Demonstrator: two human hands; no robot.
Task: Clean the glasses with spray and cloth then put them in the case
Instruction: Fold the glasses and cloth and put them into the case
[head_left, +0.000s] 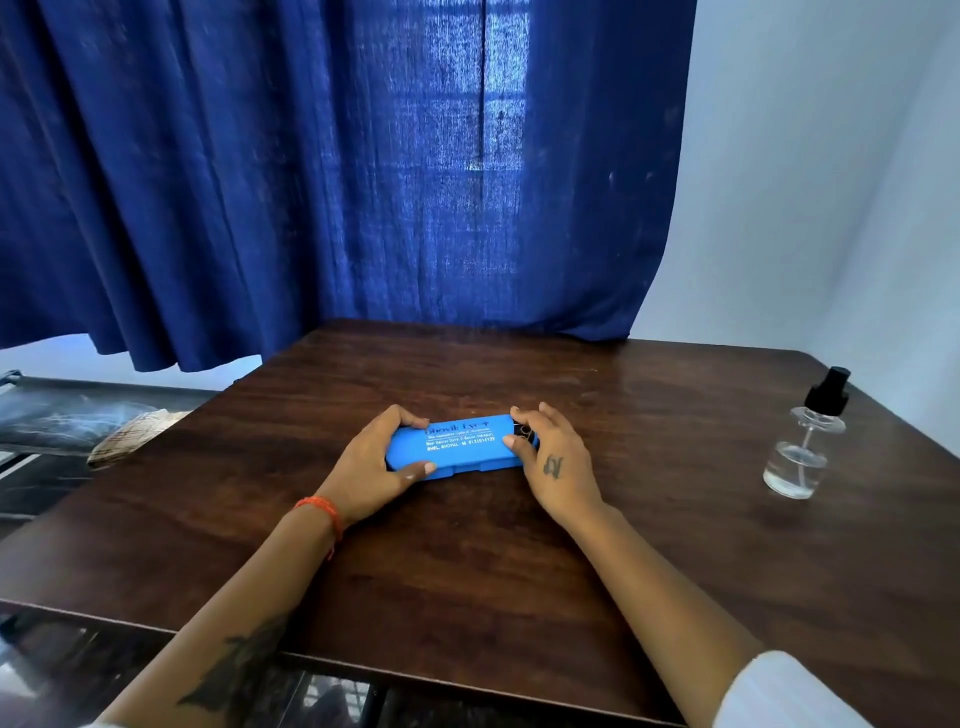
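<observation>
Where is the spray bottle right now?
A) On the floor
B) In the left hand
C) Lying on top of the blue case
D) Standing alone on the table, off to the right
D: the spray bottle stands upright on the table, untouched, while both hands hold the blue case.

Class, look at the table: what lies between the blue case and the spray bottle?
Nothing. In the head view, only bare dark wood of the table runs from the case, held at both ends by the hands, to the bottle at the right edge.
</observation>
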